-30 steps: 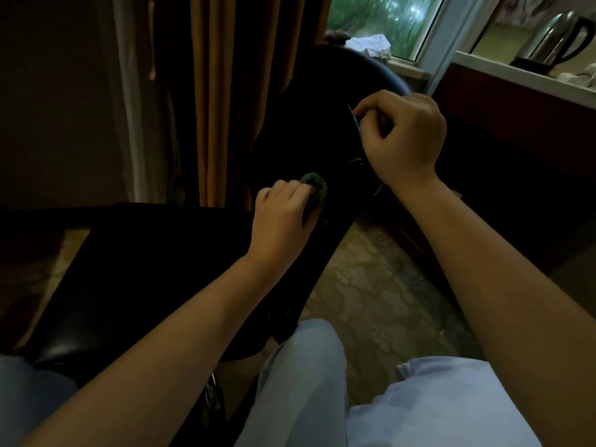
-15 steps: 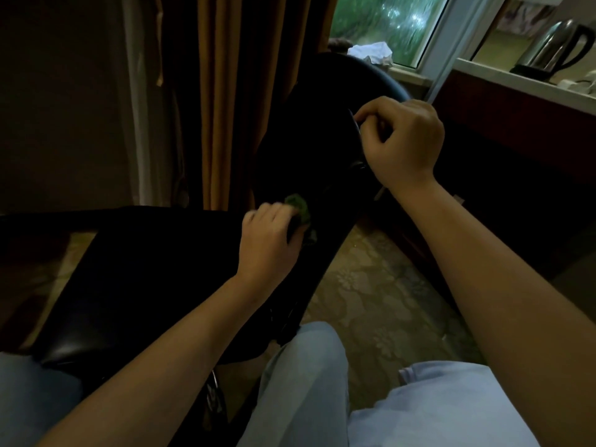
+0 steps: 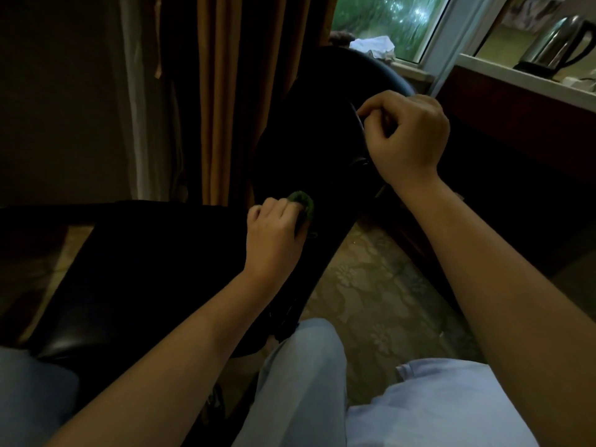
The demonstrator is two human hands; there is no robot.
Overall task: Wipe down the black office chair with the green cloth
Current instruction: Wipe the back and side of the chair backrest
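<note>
1. At centre frame, the green cloth is bunched in the L hand. Fingers are curled round it, so only a small wad shows past the knuckles.
2. Cloth is pressed vs. the lower backrest of the black office chair, close to where back meets seat.
3. Up & to the right, the backrest's right edge is gripped by the R hand. Its fingers are curled tight and the thumb is laid vs. the forefinger.
4. Both forearms are bare and are stretched fwd from the bottom corners.
5. Chair seat is spread out to the lower left, w/ a glossy front edge. Backrest is seen running up toward the window.
6. Pale-blue clothing is seen along the bottom, just beside the seat.
7. Patterned carpet is lit dimly under the chair's right side.
8. Brown curtain is hung behind the chair, at the window's left.
9. Crumpled white fabric is left on the sill.
10. Steel kettle is stood on the tabletop at upper right, well apart from both hands.
</note>
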